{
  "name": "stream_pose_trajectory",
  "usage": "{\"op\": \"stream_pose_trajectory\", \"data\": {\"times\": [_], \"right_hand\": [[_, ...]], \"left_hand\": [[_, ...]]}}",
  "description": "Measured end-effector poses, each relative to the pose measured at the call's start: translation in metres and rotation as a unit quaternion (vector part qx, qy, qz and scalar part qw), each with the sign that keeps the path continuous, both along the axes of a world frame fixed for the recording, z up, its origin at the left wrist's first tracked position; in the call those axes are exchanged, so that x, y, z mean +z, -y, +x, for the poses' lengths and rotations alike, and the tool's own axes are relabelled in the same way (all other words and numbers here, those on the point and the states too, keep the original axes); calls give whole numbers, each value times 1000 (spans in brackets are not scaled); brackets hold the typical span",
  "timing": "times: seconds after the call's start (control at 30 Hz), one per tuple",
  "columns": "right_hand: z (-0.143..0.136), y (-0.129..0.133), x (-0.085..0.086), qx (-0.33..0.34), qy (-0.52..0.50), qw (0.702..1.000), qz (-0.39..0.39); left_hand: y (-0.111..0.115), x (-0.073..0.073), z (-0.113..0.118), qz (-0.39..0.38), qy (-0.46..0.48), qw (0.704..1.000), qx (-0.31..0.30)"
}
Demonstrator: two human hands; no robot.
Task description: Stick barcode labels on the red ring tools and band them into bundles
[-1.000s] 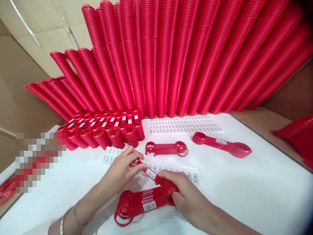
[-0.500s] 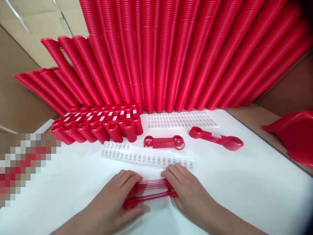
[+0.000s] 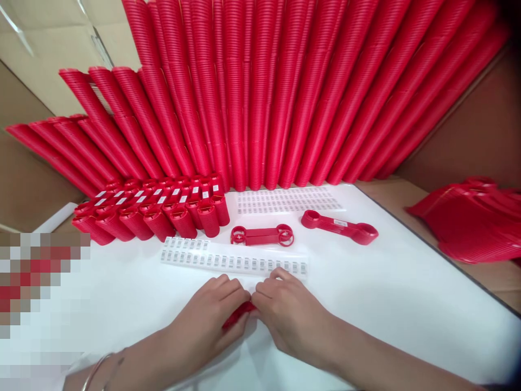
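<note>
Head view: two hands (image 3: 211, 309) (image 3: 291, 312), fingers (image 3: 234, 290) around one red bundle (image 3: 240, 315), two label sheets (image 3: 234, 261) (image 3: 288, 200) beyond

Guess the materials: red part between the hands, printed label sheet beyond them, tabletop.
Red part: probably plastic; strong solid red, finish unclear as it's mostly hidden.
Label sheet: likely paper or film; thin, pale, faint gloss.
Tabletop: smooth white, perhaps laminate; soft sheen, no visible grain.

White tabletop (image 3: 386, 304), right side edged dark. White roll (image 3: 55, 217) lying at far left. Brown left panel (image 3: 28, 157) and darker brown right panel (image 3: 456, 125) standing at either side. Pale rear panel (image 3: 61, 38), upper left, surface glossy. Brown board (image 3: 502, 283) beyond the tabletop, right
</note>
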State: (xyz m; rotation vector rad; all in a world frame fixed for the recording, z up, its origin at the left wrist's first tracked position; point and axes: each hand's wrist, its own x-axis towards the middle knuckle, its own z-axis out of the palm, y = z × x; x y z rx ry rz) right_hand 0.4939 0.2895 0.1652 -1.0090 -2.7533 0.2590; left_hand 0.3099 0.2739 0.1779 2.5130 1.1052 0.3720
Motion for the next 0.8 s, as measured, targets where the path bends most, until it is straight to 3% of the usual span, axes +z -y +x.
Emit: {"op": "stream_pose_trajectory", "data": {"times": [0.13, 0.23, 0.3, 0.37, 0.43, 0.5, 0.57, 0.7, 0.8], "right_hand": [[10, 5, 8, 3, 4, 996, 94], [17, 10, 19, -21, 53, 973, 222], [26, 5, 29, -54, 90, 966, 237], [43, -9, 44, -105, 117, 973, 171], [69, -32, 61, -180, 113, 973, 96], [99, -58, 76, -242, 80, 967, 14], [126, -84, 86, -296, 99, 949, -44], [154, -124, 80, -293, 131, 940, -114], [158, -138, 67, -267, 138, 940, -159]], "left_hand": [[-9, 15, 8, -40, 32, 999, 2], [-25, 28, 21, -120, 76, 990, 23], [-40, 34, 31, -175, 107, 979, 18], [-59, 36, 39, -186, 148, 971, -2], [-79, 36, 41, -133, 177, 975, 3], [-97, 33, 40, -24, 145, 989, 22], [-110, 28, 36, 59, 56, 997, 18], [-119, 18, 32, 95, -93, 991, -3], [-120, 14, 34, 110, -134, 985, -9]]}}
